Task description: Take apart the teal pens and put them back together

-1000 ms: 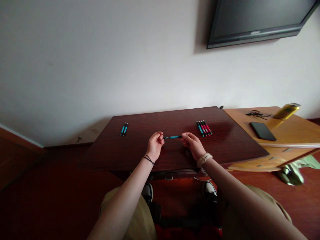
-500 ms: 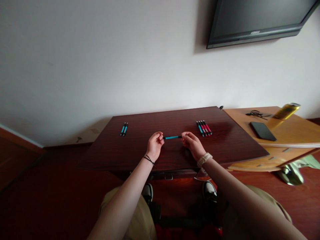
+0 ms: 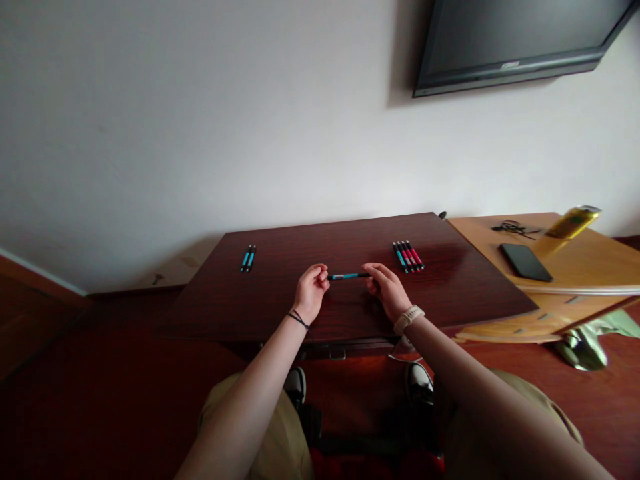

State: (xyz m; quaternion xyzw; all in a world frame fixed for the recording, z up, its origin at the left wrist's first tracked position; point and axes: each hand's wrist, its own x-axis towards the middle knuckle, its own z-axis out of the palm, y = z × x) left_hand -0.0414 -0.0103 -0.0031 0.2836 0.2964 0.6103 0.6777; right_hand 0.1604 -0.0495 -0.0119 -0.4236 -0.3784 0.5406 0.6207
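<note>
While our left hand and right hand each pinch an end of the blue pen, four pens lie at two o'clock.

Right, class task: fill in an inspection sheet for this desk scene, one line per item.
Surface: dark wooden table, glossy.
Job's things: blue pen held level between both hands; two blue pens far left; row of blue and red pens far right.
Clutter: phone and yellow can on the lighter side table.
Grips: left hand and right hand each pinch one pen end.
Cables: dark tangle on the side table.
Surroundings: white wall, wall-mounted screen.
</note>
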